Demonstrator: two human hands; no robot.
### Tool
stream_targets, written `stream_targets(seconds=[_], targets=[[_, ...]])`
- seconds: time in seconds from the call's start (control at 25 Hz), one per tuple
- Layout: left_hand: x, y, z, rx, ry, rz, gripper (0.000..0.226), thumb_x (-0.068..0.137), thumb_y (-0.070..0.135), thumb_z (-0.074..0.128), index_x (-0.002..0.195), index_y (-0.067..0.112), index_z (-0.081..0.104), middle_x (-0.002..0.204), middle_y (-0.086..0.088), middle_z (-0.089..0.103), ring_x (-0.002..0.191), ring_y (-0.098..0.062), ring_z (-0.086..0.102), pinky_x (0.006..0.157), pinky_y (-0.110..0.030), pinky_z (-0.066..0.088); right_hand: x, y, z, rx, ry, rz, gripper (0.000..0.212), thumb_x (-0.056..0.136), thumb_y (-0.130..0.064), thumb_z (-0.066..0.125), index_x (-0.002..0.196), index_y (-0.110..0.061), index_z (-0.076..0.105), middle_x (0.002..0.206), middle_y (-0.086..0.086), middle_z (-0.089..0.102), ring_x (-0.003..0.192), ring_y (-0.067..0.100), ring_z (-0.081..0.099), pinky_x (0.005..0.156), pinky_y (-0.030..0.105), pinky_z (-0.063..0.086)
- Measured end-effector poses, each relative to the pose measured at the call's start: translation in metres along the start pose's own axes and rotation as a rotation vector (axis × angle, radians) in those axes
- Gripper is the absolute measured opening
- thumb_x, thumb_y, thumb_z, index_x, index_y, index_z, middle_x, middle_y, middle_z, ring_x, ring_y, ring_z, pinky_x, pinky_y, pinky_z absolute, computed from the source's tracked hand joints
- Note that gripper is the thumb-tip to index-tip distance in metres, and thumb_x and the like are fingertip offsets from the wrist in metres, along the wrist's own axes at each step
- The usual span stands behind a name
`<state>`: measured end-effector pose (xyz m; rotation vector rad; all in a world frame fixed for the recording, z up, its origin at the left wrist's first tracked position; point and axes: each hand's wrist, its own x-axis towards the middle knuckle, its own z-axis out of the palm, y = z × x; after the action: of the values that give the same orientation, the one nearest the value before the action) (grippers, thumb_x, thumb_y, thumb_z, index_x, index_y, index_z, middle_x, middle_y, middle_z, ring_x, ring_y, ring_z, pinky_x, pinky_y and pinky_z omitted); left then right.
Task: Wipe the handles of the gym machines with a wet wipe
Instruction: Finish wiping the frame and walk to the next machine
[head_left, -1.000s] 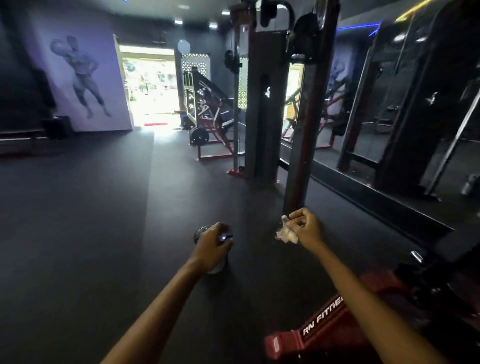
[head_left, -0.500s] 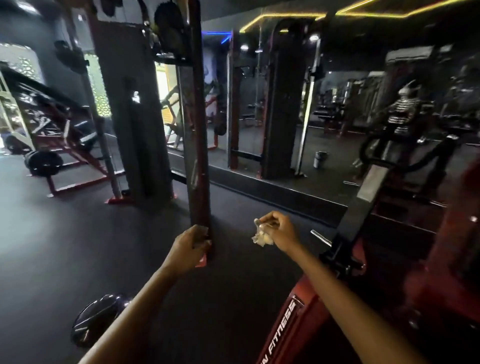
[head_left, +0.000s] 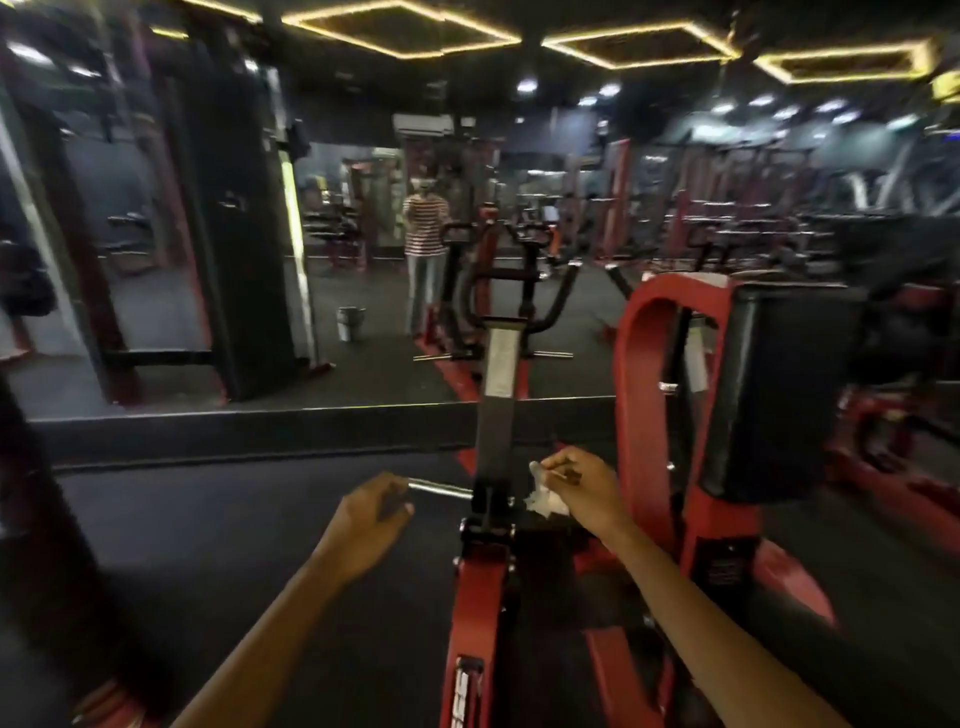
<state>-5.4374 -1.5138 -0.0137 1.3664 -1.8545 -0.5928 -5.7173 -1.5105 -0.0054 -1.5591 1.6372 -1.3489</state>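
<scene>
Mirrored gym; wipe (head_left: 545, 500) in right hand (head_left: 584, 491)

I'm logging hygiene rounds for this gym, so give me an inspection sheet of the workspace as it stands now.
Surface: dark rubber floor, bare where visible.
Job's things: crumpled white wet wipe in the right hand; red machine straight ahead, its chrome bar sticking out to the left.
Clutter: small metal bucket, seen in the wall mirror.
Hands: right hand pinches the wipe beside the machine's black upright; left hand loosely curled near the bar's end, contact unclear.
Cables: nothing seen.
Surroundings: black pad on the right; ceiling light strips; more machines, blurred.
</scene>
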Motion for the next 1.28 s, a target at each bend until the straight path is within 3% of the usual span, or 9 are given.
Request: stream_targets(seconds=[0.16, 0.32, 0.44, 0.6, 0.8, 0.96, 1.04, 1.12, 1.28], targets=[[0.072, 0.013, 0.049, -0.086, -0.140, 0.113, 0.028, 0.086, 0.006, 0.066, 0.113, 0.010, 0.064, 0.105, 0.001, 0.065, 0.097, -0.014, 0.063, 0.079, -0.006, 0.042, 0.043, 0.013, -0.037, -0.025, 0.178, 0.039, 0.008, 0.083, -0.016, 0.071, 0.079, -0.016, 0.064, 0.072, 0.001, 0.064, 0.067, 0.011, 0.058, 0.065, 0.025, 0.045], [0.149, 0.037, 0.081, -0.154, -0.209, 0.173, 0.029, 0.087, 0.010, 0.066, 0.115, 0.014, 0.063, 0.105, 0.001, 0.065, 0.098, -0.013, 0.062, 0.091, -0.026, 0.049, 0.089, 0.021, -0.059, -0.158, 0.244, 0.001, 0.010, 0.086, -0.021, 0.068, 0.087, -0.011, 0.069, 0.078, -0.002, 0.067, 0.067, -0.004, 0.058, 0.062, 0.010, 0.044], [0.208, 0.055, 0.105, -0.233, -0.212, 0.221, 0.028, 0.088, 0.010, 0.065, 0.116, 0.013, 0.062, 0.110, 0.003, 0.062, 0.107, -0.013, 0.059, 0.096, -0.024, 0.045, 0.130, 0.025, -0.080, -0.223, 0.302, -0.022, 0.010, 0.087, -0.014, 0.066, 0.093, -0.007, 0.071, 0.079, 0.001, 0.065, 0.059, -0.008, 0.056, 0.057, 0.003, 0.040], [0.273, 0.063, 0.150, -0.248, -0.323, 0.279, 0.030, 0.089, 0.010, 0.064, 0.119, 0.010, 0.060, 0.116, 0.003, 0.060, 0.110, -0.008, 0.056, 0.093, -0.016, 0.040, 0.175, 0.043, -0.090, -0.342, 0.405, -0.023, 0.015, 0.087, -0.006, 0.063, 0.099, -0.007, 0.072, 0.088, -0.001, 0.066, 0.071, -0.009, 0.055, 0.063, -0.001, 0.040], [0.382, 0.081, 0.212, -0.269, -0.427, 0.466, 0.033, 0.087, 0.010, 0.065, 0.120, 0.007, 0.061, 0.121, -0.005, 0.062, 0.113, -0.017, 0.057, 0.099, -0.029, 0.044, 0.240, 0.071, -0.101, -0.598, 0.539, -0.098, 0.022, 0.091, -0.009, 0.055, 0.103, -0.014, 0.073, 0.099, 0.010, 0.069, 0.084, 0.014, 0.063, 0.077, 0.005, 0.043], [0.461, 0.111, 0.241, -0.321, -0.496, 0.840, 0.035, 0.087, 0.008, 0.064, 0.122, 0.005, 0.058, 0.114, -0.002, 0.057, 0.106, -0.012, 0.051, 0.101, -0.034, 0.041, 0.278, 0.077, -0.110, -1.034, 0.560, 0.021, 0.034, 0.083, -0.005, 0.060, 0.115, -0.017, 0.066, 0.115, 0.014, 0.059, 0.093, 0.034, 0.064, 0.077, 0.042, 0.054], [0.495, 0.132, 0.251, -0.248, -0.520, 1.018, 0.051, 0.093, 0.027, 0.054, 0.137, 0.003, 0.044, 0.135, -0.010, 0.048, 0.124, -0.020, 0.044, 0.110, -0.035, 0.032, 0.290, 0.063, -0.120, -1.346, 0.583, 0.074, 0.036, 0.083, -0.018, 0.055, 0.118, -0.018, 0.064, 0.117, 0.011, 0.060, 0.092, 0.035, 0.065, 0.062, 0.043, 0.056], [0.527, 0.158, 0.268, -0.175, -0.493, 1.178, 0.067, 0.093, 0.042, 0.037, 0.148, 0.004, 0.028, 0.152, -0.012, 0.030, 0.140, -0.025, 0.029, 0.116, -0.038, 0.024, 0.302, 0.054, -0.126, -1.588, 0.626, -0.028, 0.042, 0.077, -0.022, 0.039, 0.106, -0.015, 0.069, 0.097, 0.011, 0.066, 0.077, 0.035, 0.067, 0.042, 0.036, 0.051], [0.556, 0.208, 0.298, -0.149, -0.336, 1.374, 0.059, 0.099, 0.031, 0.033, 0.151, 0.007, 0.017, 0.158, -0.011, 0.019, 0.146, -0.026, 0.018, 0.118, -0.042, 0.022, 0.321, 0.054, -0.137, -1.936, 0.570, -0.131, 0.038, 0.072, -0.010, 0.051, 0.104, -0.009, 0.072, 0.090, 0.010, 0.068, 0.061, 0.028, 0.064, 0.036, 0.027, 0.042]])
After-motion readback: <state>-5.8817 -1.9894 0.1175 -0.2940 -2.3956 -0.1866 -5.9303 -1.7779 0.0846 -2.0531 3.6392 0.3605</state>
